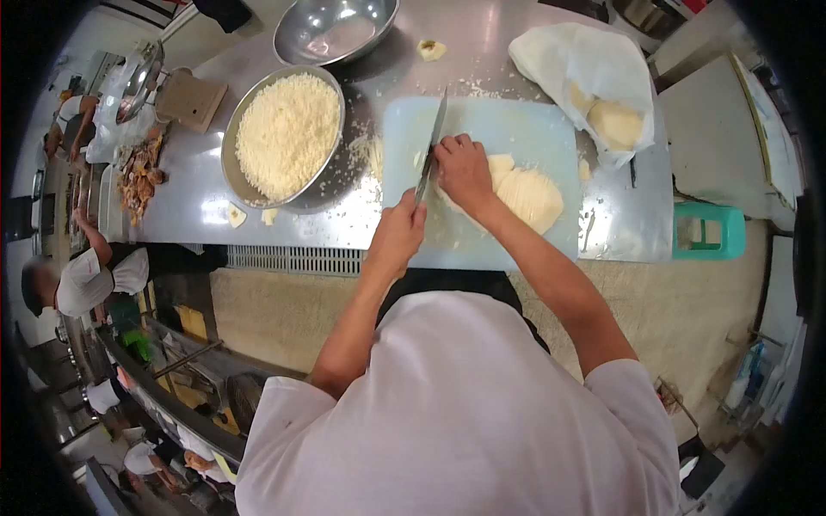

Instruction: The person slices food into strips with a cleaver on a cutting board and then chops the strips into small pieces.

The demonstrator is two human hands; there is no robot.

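Observation:
My left hand [400,230] is closed around the handle of a long kitchen knife [436,126], whose blade points away from me over a pale blue cutting board [538,122]. Close to the right of the blade, my right hand [465,175] has its fingers curled down on pale vegetable slices, mostly hidden under it. Beside that hand lies a larger mound of the thinly sliced pale vegetable [529,198]; its exact kind is unclear. Small shreds stick to the board on the left.
Left of the board stands a metal bowl heaped with finely diced pale pieces [288,138]. Another metal bowl [337,26] sits behind it. A white plastic bag [585,56] with whole pale vegetables [616,125] lies at right. A green stool [731,232] stands beyond the metal table [185,202]. People work at far left.

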